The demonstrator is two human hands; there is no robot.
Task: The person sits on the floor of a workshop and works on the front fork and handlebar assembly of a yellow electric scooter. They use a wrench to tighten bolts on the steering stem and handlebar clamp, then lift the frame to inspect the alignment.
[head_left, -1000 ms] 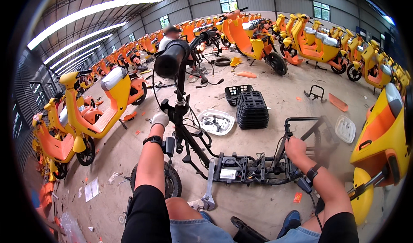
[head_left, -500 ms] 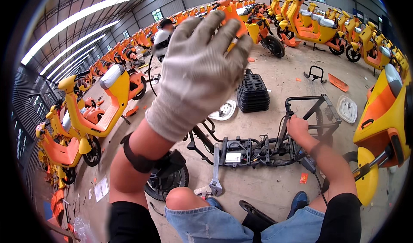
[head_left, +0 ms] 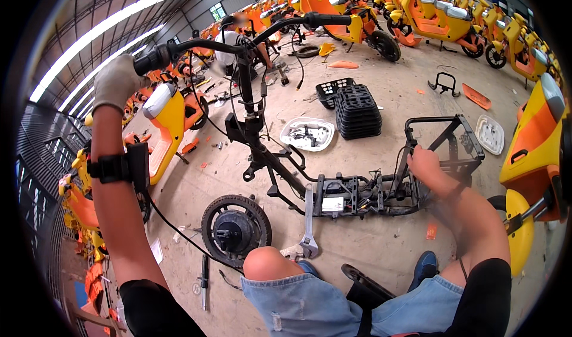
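Note:
A stripped black scooter frame (head_left: 280,169) lies across the floor before me, its handlebar (head_left: 208,44) rising at the left. My left hand (head_left: 119,84), in a pale knit glove, is at the handlebar's left grip (head_left: 156,58); its fingers are mostly hidden, so I cannot tell whether they close round it. My right hand (head_left: 424,163) is bare and closed on the upright tube at the frame's rear. An adjustable wrench (head_left: 308,224) stands close against the frame's near side. A wheel with a hub motor (head_left: 235,230) lies left of my knee.
Stacked black baskets (head_left: 357,113) and a white tray of small parts (head_left: 307,121) sit beyond the frame. Another white tray (head_left: 490,135) is at right. Yellow-orange scooters (head_left: 533,152) stand on both sides. A person (head_left: 229,42) crouches farther back. A metal rod (head_left: 205,283) lies near left.
My left hand has moved from high in front of me leftward to the handlebar grip, uncovering the handlebar. My right hand stays on the frame tube. The view has shifted slightly.

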